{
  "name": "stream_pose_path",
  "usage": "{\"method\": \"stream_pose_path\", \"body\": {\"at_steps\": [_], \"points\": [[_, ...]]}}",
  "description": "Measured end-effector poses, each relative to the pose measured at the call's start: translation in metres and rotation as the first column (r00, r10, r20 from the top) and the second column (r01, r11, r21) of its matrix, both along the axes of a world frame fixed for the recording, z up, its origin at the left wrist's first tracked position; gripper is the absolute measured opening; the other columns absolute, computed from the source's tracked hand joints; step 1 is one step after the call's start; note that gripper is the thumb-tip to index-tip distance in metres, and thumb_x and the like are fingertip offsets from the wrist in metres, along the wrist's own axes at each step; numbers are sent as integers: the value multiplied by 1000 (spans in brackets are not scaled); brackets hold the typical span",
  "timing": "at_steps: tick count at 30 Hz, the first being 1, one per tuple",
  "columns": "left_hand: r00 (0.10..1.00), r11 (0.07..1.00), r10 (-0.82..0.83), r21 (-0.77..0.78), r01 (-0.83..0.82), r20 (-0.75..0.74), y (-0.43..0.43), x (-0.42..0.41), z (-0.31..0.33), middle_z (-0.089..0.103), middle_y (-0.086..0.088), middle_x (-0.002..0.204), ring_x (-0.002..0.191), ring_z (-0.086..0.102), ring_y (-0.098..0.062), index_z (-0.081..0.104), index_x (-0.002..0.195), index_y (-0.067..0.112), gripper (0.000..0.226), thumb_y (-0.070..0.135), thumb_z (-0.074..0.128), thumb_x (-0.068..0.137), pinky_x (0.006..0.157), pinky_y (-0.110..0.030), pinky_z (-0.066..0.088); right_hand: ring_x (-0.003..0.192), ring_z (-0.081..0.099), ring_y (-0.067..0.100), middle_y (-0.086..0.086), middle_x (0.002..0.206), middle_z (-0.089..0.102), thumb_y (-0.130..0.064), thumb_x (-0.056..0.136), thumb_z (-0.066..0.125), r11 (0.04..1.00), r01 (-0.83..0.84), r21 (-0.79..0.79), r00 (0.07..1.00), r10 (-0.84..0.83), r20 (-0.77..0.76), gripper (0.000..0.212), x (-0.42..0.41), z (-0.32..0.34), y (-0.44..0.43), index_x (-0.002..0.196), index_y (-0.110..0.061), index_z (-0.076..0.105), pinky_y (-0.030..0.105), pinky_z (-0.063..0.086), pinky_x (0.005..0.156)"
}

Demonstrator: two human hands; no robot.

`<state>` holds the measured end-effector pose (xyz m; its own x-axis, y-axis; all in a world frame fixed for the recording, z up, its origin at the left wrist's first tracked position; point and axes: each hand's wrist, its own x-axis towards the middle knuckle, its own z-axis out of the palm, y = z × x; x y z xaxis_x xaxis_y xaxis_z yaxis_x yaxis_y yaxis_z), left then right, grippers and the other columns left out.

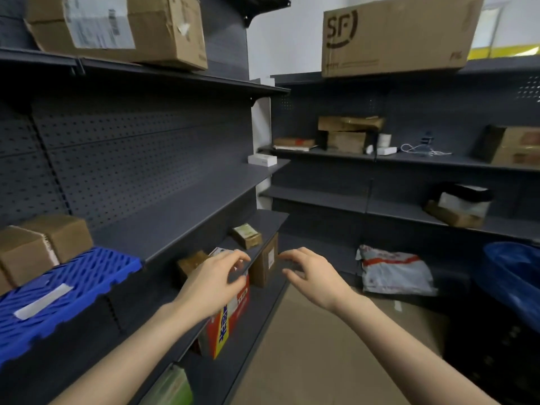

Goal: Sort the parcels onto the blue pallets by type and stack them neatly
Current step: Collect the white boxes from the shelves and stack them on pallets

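Head view. Shows left hand (217, 280) and right hand (309, 276) both empty, fingers loosely curled, reaching toward lower shelf (260, 311).

Finds brown box (264, 264) just beyond fingertips, beside red-yellow carton (228, 320); small box (247, 235) on shelf above.

Looks like stiff, light cardboard; best taken two-handed by opposite side faces. Grey mailer bag (394, 271) likely soft, floppy; wants support underneath.

Blue pallet (87, 276) on left shelf carries two cardboard boxes (58, 238) at far end. Blue container (514, 276) at right blurred; contents impossible to tell.
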<state>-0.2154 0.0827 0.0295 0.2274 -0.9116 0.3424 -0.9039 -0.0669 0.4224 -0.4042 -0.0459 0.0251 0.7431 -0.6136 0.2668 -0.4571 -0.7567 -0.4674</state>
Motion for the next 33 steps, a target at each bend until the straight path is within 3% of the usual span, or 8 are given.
{"method": "stream_pose_path", "body": {"at_steps": [10,18,23,33], "points": [[998,996,57,-68,-57,-3,-207,113,36,56,22,98,88,57,2,54,108,40,28,28,63,85,74,-29,53,112,53,6,-14,127,50,-38,95,48,999,-28,-46,1000,28,11,37,80,45,-198,132,-34,48,29,46,96],[998,996,66,-65,-64,21,-382,146,40,56,23,99,90,55,5,53,108,43,30,29,64,85,75,-19,50,113,51,-1,-23,122,50,-40,93,51,994,-99,-36,988,103,112,35,106,45,-376,128,-38,50,24,44,98],[990,988,138,-81,-134,42,-496,157,46,57,22,98,89,55,3,54,110,42,30,30,64,84,77,-25,51,113,49,-1,-19,122,51,-37,94,52,985,-166,-55,977,172,124,36,121,58,-498,130,-34,50,18,40,97],[957,956,287,-80,-282,52,-672,193,50,58,18,100,92,56,-1,55,112,36,31,29,63,84,80,-31,52,115,51,10,-13,130,49,-38,92,49,963,-256,-85,963,261,59,38,193,53,-699,130,-35,48,33,42,100]]}}
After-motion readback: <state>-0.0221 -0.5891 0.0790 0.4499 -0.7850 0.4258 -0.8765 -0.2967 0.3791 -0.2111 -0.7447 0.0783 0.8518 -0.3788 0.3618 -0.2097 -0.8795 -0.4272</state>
